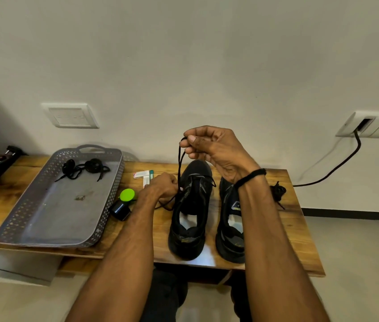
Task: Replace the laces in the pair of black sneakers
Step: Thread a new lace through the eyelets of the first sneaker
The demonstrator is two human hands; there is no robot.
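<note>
The lace (179, 163) is stretched nearly upright between the hands. Its top is pinched by the right hand (216, 149), raised over the left sneaker (190, 219). Its foot is pinched by the left hand (160, 185), the nearer one to the eyelets. Both sneakers are stood on the bench (299, 240), toes far.

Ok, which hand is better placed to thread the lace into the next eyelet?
Probably the left hand: it pinches the lace right at the eyelets of the sneaker, while the right hand holds it raised above.
</note>
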